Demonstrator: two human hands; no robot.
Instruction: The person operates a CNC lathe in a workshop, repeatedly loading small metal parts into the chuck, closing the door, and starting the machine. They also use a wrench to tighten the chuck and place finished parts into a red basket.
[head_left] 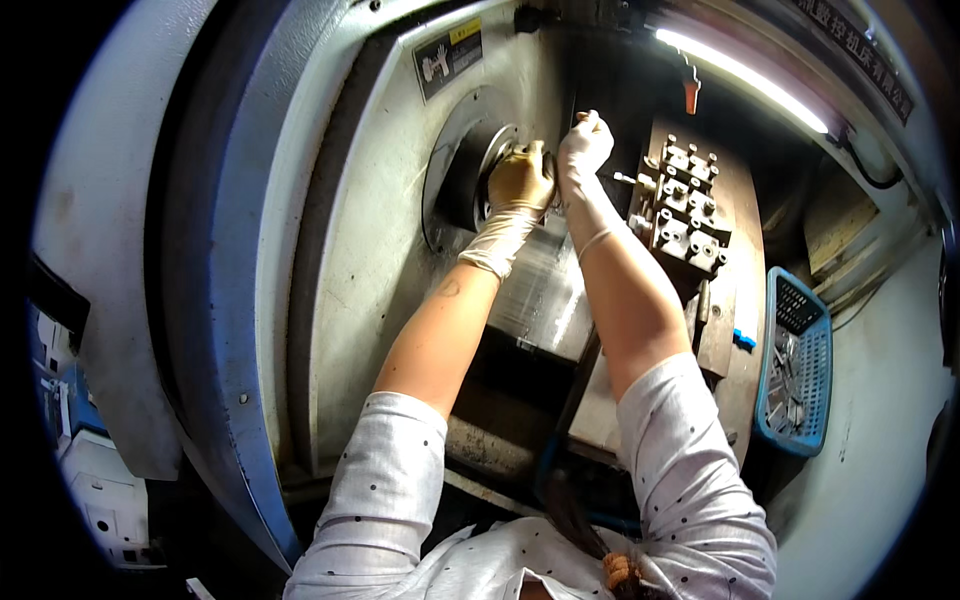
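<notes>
My left hand, in a tan-stained glove with a pale wrist, is closed at the face of the round dark spindle chuck on the machine's wall. Its fingers curl at the chuck's centre and hide what they grip. Just right of it, my right hand, in a pale glove, is raised with fingertips pinched together; whatever they hold is too small to make out. A row of steel tool holders stands on a plate to the right of my right forearm.
A blue plastic basket of small metal pieces sits at the right. An orange-handled fitting hangs below a strip light. A small blue object lies on the plate. The enclosure's curved edge bounds the left side.
</notes>
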